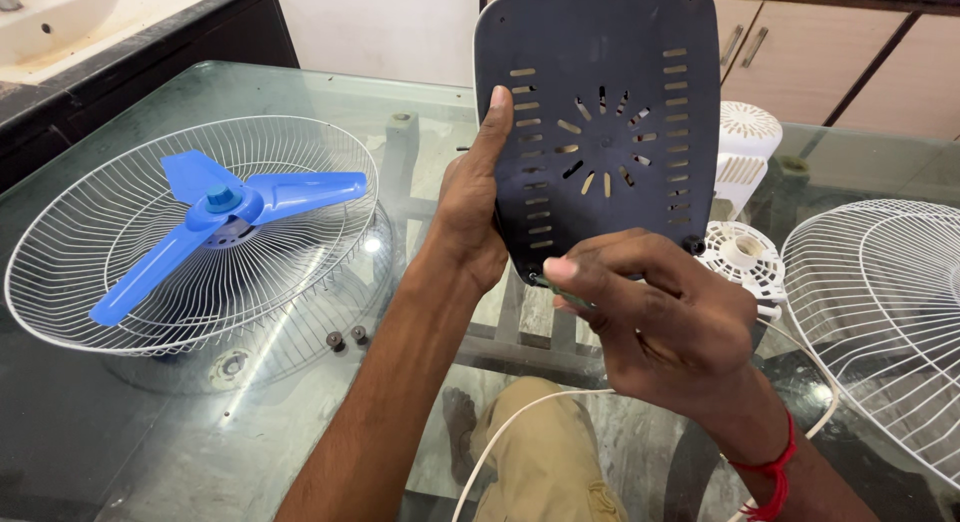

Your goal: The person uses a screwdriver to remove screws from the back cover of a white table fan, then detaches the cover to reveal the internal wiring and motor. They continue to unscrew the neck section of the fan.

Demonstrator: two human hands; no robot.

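- Dark slotted base plate [600, 112] of a table fan held upright above the glass surface [150, 452], underside with its ring of vent slots facing the camera.
- Left hand [470, 212] flat against the plate's left edge, fingers [497, 112] stretched up along the rim; grip pressed to the plate, steadying rather than pinching.
- Right hand [660, 322] at the plate's lower edge, grip curled closed around that edge and around something slim and greenish tucked under the thumb; what exactly that is cannot be told.
- Red thread bracelet [770, 472] on the right wrist.
- Well to the left of both grips: white wire fan guard [80, 232] lying on the surface, blue three-blade propeller [225, 217] resting inside it.
- Just below that guard, near the left forearm: two small dark screws [345, 337] loose on the glass.
- To the right of the right grip: white motor housing parts [745, 212] close by, second white wire guard [880, 312] farther right.
- White power cord [520, 412] trailing down beneath the right grip.
- Step in hand, by judgement: inspecting or working on the underside of the fan base, other fan parts lying apart around it.
- Next move, by judgement: calls for a firm left-hand hold on the plate while the right grip works at the lower edge, plate kept off the glass.
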